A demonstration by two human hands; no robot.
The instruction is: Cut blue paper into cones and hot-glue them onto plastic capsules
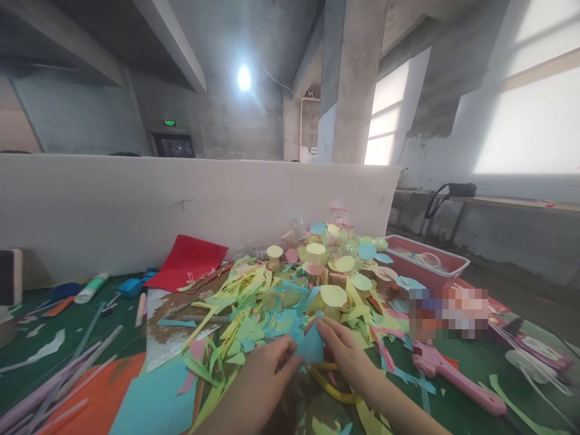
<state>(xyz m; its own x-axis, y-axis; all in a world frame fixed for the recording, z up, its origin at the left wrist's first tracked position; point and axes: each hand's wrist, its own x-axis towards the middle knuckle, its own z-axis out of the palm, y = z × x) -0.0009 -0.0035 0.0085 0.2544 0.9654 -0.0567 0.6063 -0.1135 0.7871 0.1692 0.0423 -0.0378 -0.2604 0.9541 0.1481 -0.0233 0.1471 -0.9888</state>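
Note:
Both my hands meet at a small blue paper piece (312, 345) near the table's front edge. My left hand (267, 371) pinches its left side with thumb and fingers closed. My right hand (347, 353) grips its right side, fingers pressed on the paper. Just beyond lies a heap of yellow, green and blue paper scraps (254, 302). Behind that stand several small clear bottles capped with coloured paper discs (333, 260). A yellow loop (328, 386) lies under my right wrist.
A white partition (136, 205) walls the table's far side. Red paper sheet (188, 261) leans against it. A pink tray (426, 266) stands at the right, a pink glue gun (453, 374) in front of it. Orange and blue sheets (136, 399) and thin sticks (54, 380) lie left.

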